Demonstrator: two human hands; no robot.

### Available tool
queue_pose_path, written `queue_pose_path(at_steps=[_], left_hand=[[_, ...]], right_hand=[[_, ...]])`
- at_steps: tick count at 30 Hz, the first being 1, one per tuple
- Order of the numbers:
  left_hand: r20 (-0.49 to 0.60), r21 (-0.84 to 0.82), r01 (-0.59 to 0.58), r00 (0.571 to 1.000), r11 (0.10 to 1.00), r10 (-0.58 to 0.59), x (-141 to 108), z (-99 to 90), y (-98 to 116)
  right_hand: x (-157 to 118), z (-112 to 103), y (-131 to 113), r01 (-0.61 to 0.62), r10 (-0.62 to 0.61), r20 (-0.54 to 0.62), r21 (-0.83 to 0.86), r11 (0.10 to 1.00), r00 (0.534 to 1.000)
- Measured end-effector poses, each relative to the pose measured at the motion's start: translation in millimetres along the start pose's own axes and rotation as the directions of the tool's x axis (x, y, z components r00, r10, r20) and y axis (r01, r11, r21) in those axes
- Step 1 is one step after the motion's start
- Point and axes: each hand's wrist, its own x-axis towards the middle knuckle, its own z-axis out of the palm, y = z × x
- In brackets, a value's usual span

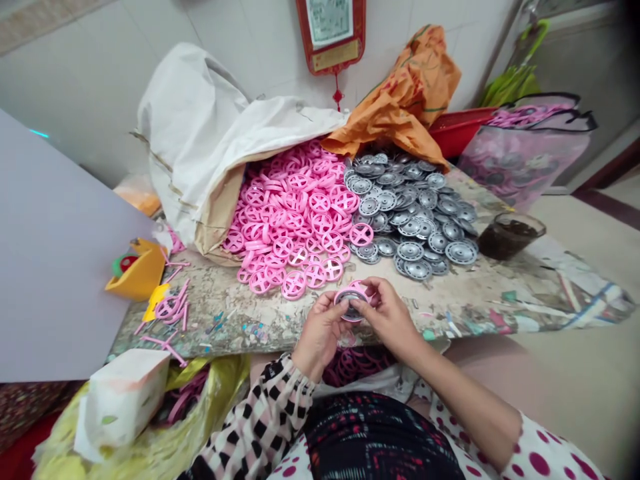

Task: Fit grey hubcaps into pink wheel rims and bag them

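Observation:
Between both hands, just above the table's front edge, is a pink plastic wheel ring with a grey disc (353, 307) set against it. My left hand (323, 327) grips it from the left, thumb on the disc. From the right, my right hand (387, 313) holds the same wheel, its thumb also pressing the disc. Beyond the hands lies a heap of pink wheel rings (290, 220) with cross spokes, spilling out of a white sack (200, 133). Right beside it is a heap of grey wheel discs (410, 213), partly under an orange sack (400, 100).
A glass of dark liquid (510, 235) stands on the worn table (480, 303) at right. At left are a yellow container (137, 273) and loose pink pieces (173, 307). Pink rings (357, 365) lie in a bag at my lap. A clear bag (525, 153) stands behind right.

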Motion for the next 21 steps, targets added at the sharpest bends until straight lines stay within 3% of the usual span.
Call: queue_pose_path(at_steps=[4,10,13,15,18,19,21], left_hand=[[-0.021,0.052,-0.03,0.999,0.998,0.031,-4.0,6.1,3.2],[-0.038,0.149,-0.039,0.998,0.988,0.045,-6.0,4.1,-4.5],[-0.012,0.233,-0.004,1.0,0.972,0.007,-5.4,-2.4,-4.7],[0.004,0.284,-0.018,1.0,0.959,0.018,-3.7,-9.1,-0.9],[-0.049,0.34,-0.087,0.993,0.937,0.109,1.5,-21.1,6.5],[-0.078,0.366,-0.1,0.987,0.925,0.138,3.7,-24.9,7.9],[-0.114,0.422,-0.108,0.978,0.9,0.172,8.5,-30.6,7.3]], right_hand=[[-1.4,-8.2,-7.6,-0.041,0.032,0.158,0.051,0.998,0.987],[-11.4,-5.0,-9.4,-0.043,0.039,0.098,0.034,0.999,0.994],[-12.5,-7.4,-3.4,-0.069,0.071,0.154,-0.015,0.998,0.986],[-14.7,-12.6,1.6,-0.049,0.079,0.292,-0.11,0.993,0.953],[-26.5,-18.3,11.1,0.041,0.087,0.549,-0.217,0.975,0.831],[-32.8,-18.3,14.7,0.068,0.091,0.592,-0.241,0.968,0.801],[-46.9,-15.3,21.4,0.118,0.083,0.602,-0.287,0.95,0.794]])
